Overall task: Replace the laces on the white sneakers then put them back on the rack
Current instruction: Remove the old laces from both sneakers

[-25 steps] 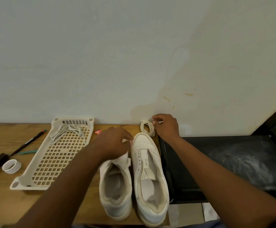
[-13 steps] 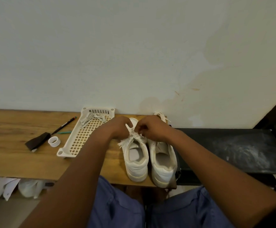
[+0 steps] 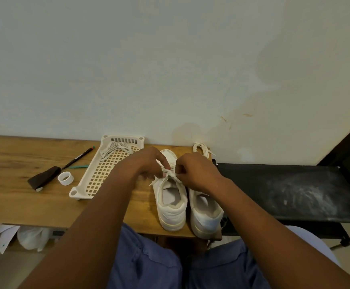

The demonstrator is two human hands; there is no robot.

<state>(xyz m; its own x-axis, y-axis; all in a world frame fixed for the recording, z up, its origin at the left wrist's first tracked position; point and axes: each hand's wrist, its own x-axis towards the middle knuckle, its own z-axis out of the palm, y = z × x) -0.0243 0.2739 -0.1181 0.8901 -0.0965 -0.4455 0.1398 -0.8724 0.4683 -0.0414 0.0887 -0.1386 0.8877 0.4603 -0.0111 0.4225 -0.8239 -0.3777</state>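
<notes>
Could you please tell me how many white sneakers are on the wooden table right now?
2: the left sneaker and the right sneaker stand side by side at the table's right end; none seem hidden.

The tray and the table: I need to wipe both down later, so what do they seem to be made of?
The tray looks like moulded off-white plastic, matte, judging by its lattice floor and rounded corner posts. The table looks like wood or a wood-look laminate, with brown grain streaks and a slight sheen; which one cannot be told.

white basket (image 3: 80, 189) | tape roll (image 3: 65, 178) | black pen (image 3: 78, 157) | dark cloth (image 3: 43, 179) | wooden table (image 3: 13, 195)
</notes>
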